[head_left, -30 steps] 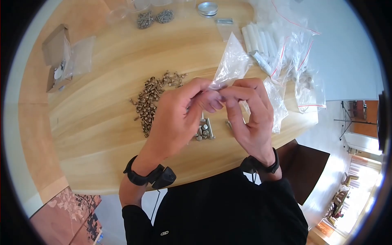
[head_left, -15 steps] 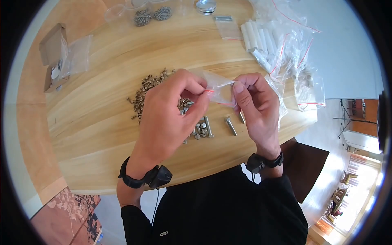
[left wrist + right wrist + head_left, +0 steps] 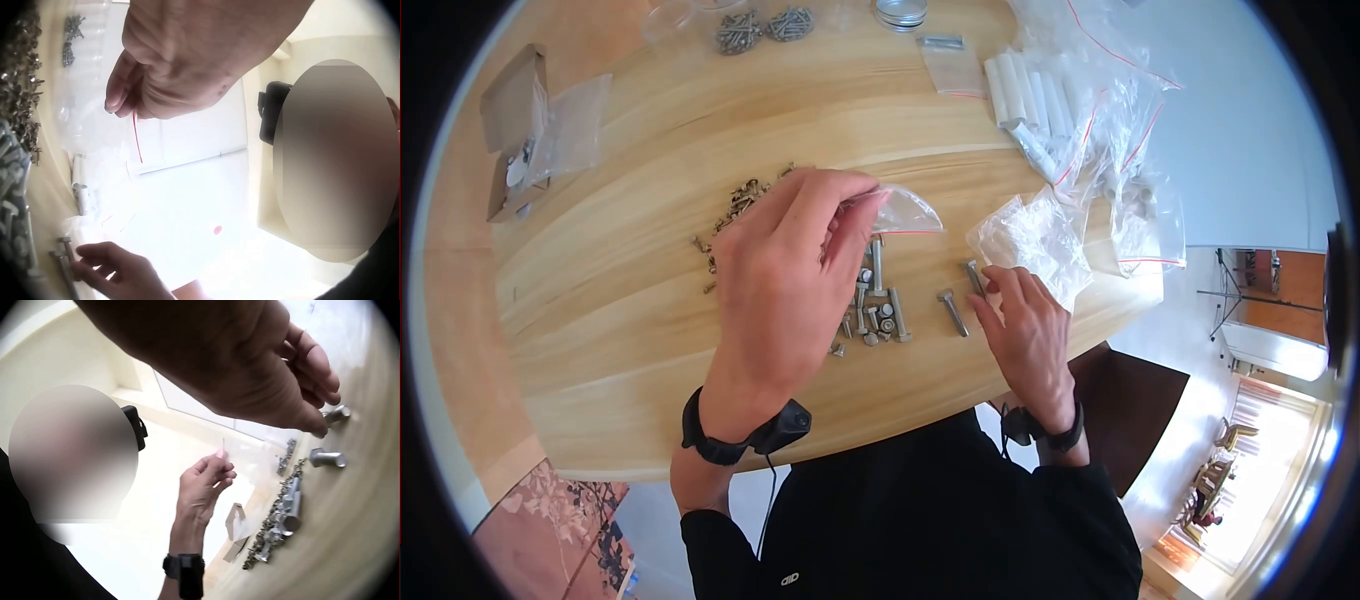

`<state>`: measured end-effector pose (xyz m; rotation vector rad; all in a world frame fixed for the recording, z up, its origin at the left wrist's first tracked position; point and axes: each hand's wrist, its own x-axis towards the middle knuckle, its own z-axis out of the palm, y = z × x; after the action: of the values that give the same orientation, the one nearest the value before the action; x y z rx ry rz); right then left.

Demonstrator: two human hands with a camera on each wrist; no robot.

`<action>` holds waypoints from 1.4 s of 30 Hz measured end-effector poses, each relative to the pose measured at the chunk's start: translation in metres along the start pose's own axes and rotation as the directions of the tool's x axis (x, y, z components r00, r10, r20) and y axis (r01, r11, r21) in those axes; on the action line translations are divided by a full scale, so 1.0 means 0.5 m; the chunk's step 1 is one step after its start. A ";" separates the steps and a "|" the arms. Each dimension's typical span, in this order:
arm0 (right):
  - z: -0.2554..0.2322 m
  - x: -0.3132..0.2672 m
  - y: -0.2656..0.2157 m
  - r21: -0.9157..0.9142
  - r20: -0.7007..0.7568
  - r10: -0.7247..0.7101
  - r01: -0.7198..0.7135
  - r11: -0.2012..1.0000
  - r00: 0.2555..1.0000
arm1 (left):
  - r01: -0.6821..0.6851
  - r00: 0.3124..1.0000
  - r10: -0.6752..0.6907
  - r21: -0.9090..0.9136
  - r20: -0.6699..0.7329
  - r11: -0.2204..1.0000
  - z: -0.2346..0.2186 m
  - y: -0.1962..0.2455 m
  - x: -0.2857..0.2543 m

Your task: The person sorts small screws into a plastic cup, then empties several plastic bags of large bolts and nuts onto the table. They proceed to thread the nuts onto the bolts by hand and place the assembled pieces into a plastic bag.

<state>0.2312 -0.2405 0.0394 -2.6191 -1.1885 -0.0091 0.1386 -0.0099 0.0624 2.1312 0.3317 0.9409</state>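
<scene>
One bag (image 3: 912, 212) pinched, left hand (image 3: 775, 270) raised | right hand (image 3: 1030, 340) lowered beside bolt (image 3: 974, 277)

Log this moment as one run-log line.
Left hand: pinching clear bag | right hand: fingers beside near bolt, contact unclear | other bolt: on table

Hands: left pinched, right open.
Left hand (image 3: 785, 265) has thumb and fingertips pressed together, knuckles upward; right hand (image 3: 1032, 340) has fingers slightly bent, thumb apart. Both forearms (image 3: 705, 472) reach forward.
</scene>
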 end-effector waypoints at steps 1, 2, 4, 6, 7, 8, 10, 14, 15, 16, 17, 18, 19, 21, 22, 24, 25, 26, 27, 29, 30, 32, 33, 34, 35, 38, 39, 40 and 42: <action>0.014 -0.003 0.003 0.010 0.028 0.056 -0.057 0.998 0.998 | 0.012 1.000 -0.012 0.014 0.014 1.000 0.001 -0.001 -0.002; 0.024 -0.005 0.008 0.015 0.027 0.053 -0.053 0.998 0.998 | 0.012 1.000 -0.012 0.020 0.013 1.000 0.001 -0.001 -0.005; 0.034 0.002 0.011 0.262 -0.111 0.044 -0.013 0.965 0.993 | -0.002 1.000 0.001 0.049 0.020 0.999 0.003 0.001 -0.007; -0.006 0.011 -0.018 0.333 -0.226 0.004 0.073 0.940 0.974 | -0.018 1.000 0.018 0.045 0.018 0.999 0.008 0.001 -0.007; -0.033 0.015 -0.039 0.389 -0.335 -0.016 0.153 0.908 0.942 | -0.031 0.999 0.030 0.034 0.026 0.999 0.010 0.003 -0.009; -0.054 0.020 -0.058 0.391 -0.333 -0.008 0.146 0.909 0.943 | -0.031 0.999 0.030 0.031 0.033 0.999 0.010 0.007 -0.012; -0.087 0.043 -0.091 0.152 -0.406 -0.243 0.327 0.933 0.881 | -0.024 0.997 0.023 0.007 0.078 1.000 0.006 0.016 -0.013; -0.095 0.091 -0.095 0.104 -0.261 -0.383 0.420 0.901 0.886 | 0.050 0.986 -0.033 -0.098 0.163 0.994 -0.008 0.036 -0.013; -0.101 0.095 -0.099 0.104 -0.233 -0.388 0.420 0.902 0.892 | 0.064 0.980 -0.040 -0.120 0.193 0.991 -0.011 0.037 -0.012; -0.110 0.104 -0.103 0.103 -0.227 -0.396 0.426 0.899 0.890 | 0.081 0.974 -0.048 -0.143 0.223 0.986 -0.012 0.038 -0.013; -0.120 0.114 -0.106 0.118 -0.158 -0.409 0.428 0.896 0.899 | 0.087 0.974 -0.054 -0.144 0.220 0.986 -0.012 0.038 -0.015; -0.125 0.125 -0.106 0.132 -0.090 -0.419 0.428 0.894 0.903 | 0.093 0.976 -0.059 -0.158 0.208 0.983 -0.011 0.037 -0.014; -0.125 0.141 -0.103 0.132 -0.086 -0.422 0.431 0.893 0.902 | 0.098 0.979 -0.063 -0.171 0.196 0.980 -0.010 0.037 -0.014; -0.120 0.172 -0.100 0.106 -0.219 -0.614 0.643 0.758 0.759 | 0.221 0.960 -0.160 -0.275 0.230 0.936 -0.019 0.044 -0.009; -0.117 0.172 -0.103 0.110 -0.217 -0.620 0.650 0.752 0.754 | 0.334 0.931 -0.240 -0.371 0.275 0.867 -0.025 0.048 -0.005; -0.106 0.167 -0.108 0.119 -0.099 -0.596 0.604 0.788 0.797 | 0.336 0.931 -0.246 -0.369 0.269 0.867 -0.032 0.053 0.002; -0.105 0.166 -0.108 0.125 -0.092 -0.604 0.611 0.782 0.792 | 0.334 0.931 -0.243 -0.371 0.271 0.866 -0.035 0.051 0.002; -0.108 0.165 -0.103 0.094 -0.045 -0.597 0.599 0.795 0.801 | 0.341 0.930 -0.252 -0.371 0.267 0.864 -0.035 0.043 0.001; -0.111 0.166 -0.098 0.059 0.001 -0.588 0.587 0.808 0.809 | 0.285 0.941 -0.188 -0.357 0.282 0.890 -0.035 0.033 0.000; -0.127 0.174 -0.094 0.168 -0.050 -0.545 0.545 0.821 0.837 | 0.224 0.948 -0.121 -0.347 0.295 0.911 -0.040 0.025 0.001; -0.141 0.180 -0.094 0.275 -0.101 -0.489 0.497 0.823 0.867 | 0.222 0.967 -0.143 -0.425 0.210 0.878 -0.045 0.025 0.007; -0.165 0.192 -0.093 0.351 -0.214 -0.423 0.473 0.808 0.880 | 0.197 0.980 -0.155 -0.509 0.124 0.838 -0.039 0.024 0.016; -0.178 0.191 -0.095 0.403 -0.229 -0.364 0.428 0.809 0.903 | 0.304 0.949 -0.296 -0.578 0.111 0.758 -0.028 0.017 0.014; -0.191 0.193 -0.098 0.456 -0.238 -0.309 0.387 0.802 0.921 | 0.395 0.894 -0.435 -0.643 0.105 0.656 -0.017 0.009 0.011; -0.193 0.198 -0.096 0.449 -0.238 -0.316 0.393 0.802 0.918 | 0.388 0.896 -0.434 -0.649 0.098 0.655 -0.005 -0.002 0.005; -0.219 0.201 -0.095 0.385 -0.204 -0.318 0.374 0.844 0.926 | 0.625 0.698 -0.583 -0.751 0.416 0.212 0.021 -0.025 -0.003; -0.225 0.206 -0.108 0.349 -0.201 -0.311 0.365 0.863 0.929 | 0.651 0.671 -0.528 -0.754 0.521 0.084 0.027 -0.023 -0.006; -0.225 0.204 -0.117 0.313 -0.201 -0.296 0.347 0.884 0.934 | 0.681 0.640 -0.451 -0.731 0.622 -0.043 0.032 -0.017 -0.010; -0.229 0.204 -0.113 0.390 -0.149 -0.262 0.300 0.870 0.953 | 0.669 0.702 -0.364 -0.742 0.612 0.042 0.041 0.002 -0.014</action>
<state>0.2690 -0.1573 0.1746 -2.0472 -1.3610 0.0571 0.1485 -0.0254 0.0505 0.7578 0.2666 0.1870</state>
